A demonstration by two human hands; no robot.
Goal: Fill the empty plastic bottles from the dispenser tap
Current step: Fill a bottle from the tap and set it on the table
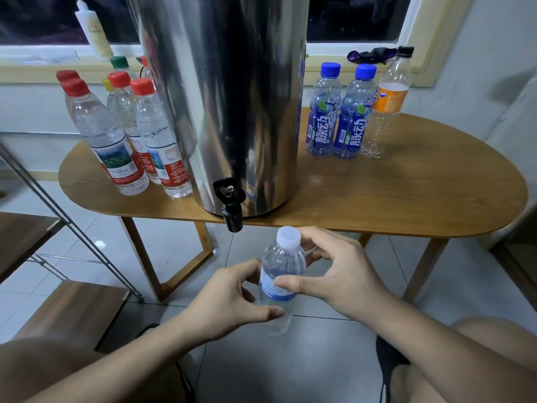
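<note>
A wooden oval bench (406,199) fills the middle of the frame. A tall steel dispenser (226,97) stands on it at centre, close to the near edge. In the upper left of the frame, left of the dispenser, a cluster of clear red-capped bottles (116,135) stands upright with a green cap and a yellow cap among them. Right of the dispenser, in the upper right, two blue-capped bottles (322,117) stand side by side, with an orange-labelled bottle (386,103) just beside them.

In the lower centre, over the tiled floor and in front of the bench edge, a small clear bottle (280,269) is held tilted slightly. The left hand (229,301) has its fingers wrapped round the lower body. The right hand (343,274) grasps the upper part, thumb on the pale label and fingers curled behind the neck.

The black tap (231,205) juts from the dispenser's base, overhanging the bench edge just above and left of the bottle's top. A white cap (288,236) sits on the bottle.
</note>
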